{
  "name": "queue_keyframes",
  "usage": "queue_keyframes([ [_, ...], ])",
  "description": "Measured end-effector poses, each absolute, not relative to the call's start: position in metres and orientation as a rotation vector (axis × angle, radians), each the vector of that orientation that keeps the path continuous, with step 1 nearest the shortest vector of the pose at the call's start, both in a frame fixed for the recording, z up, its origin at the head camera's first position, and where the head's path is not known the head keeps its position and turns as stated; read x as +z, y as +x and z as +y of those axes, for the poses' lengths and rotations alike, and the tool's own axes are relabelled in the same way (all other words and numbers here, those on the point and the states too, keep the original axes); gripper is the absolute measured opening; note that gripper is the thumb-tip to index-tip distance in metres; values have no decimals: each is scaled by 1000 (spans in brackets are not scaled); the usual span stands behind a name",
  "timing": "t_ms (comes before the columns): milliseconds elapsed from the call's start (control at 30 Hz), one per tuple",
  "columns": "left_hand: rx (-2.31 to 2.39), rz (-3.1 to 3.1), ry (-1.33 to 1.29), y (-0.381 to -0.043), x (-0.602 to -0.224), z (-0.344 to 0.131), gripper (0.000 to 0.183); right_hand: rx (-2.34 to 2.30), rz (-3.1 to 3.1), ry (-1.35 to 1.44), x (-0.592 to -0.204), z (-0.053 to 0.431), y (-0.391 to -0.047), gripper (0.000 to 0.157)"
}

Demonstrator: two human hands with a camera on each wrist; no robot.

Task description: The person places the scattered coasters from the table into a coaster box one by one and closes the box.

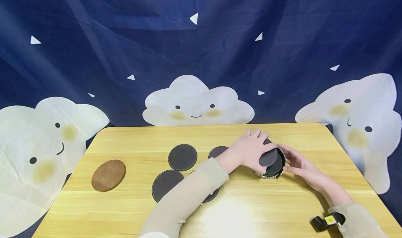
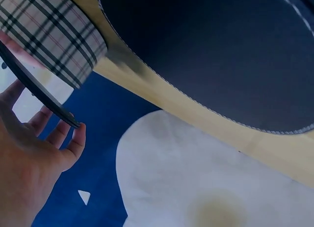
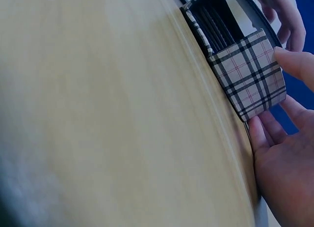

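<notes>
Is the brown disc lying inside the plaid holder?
No, the brown disc lies on the table, away from the plaid holder.

Plaid holder (image 2: 54, 38) (dark disc (image 2: 37, 91) near)

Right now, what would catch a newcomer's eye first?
Probably the smiling cloud on the blue backdrop, at the middle behind the table. Next, toward the table's right side, the left hand holds a dark disc at the opening of a plaid holder, which the right hand grips. A brown disc stands out too, alone at the table's left side.
</notes>
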State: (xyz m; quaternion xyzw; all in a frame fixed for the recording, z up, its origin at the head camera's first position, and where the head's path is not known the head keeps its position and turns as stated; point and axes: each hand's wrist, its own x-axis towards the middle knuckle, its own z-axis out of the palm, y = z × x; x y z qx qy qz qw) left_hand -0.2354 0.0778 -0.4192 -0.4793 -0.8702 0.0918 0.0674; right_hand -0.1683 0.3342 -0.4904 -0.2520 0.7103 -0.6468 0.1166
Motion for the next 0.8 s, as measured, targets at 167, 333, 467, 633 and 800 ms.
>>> queue_keyframes([
  [167,304,-2625,-1464,-230,-421,86,92,-1884,2092,-737,-489,334,-167,75],
  [333,330,-2617,-1466,-224,-422,92,88,-1874,2106,-728,-488,333,-167,76],
  [467,358,-2618,-1474,-221,-422,97,86,-1873,2110,-728,-487,333,-166,75],
  [633,374,-2629,-1485,-219,-423,101,86,-1878,2101,-727,-487,333,-166,75],
  [800,393,-2639,-1470,-219,-425,102,87,-1886,2100,-726,-487,332,-165,74],
])
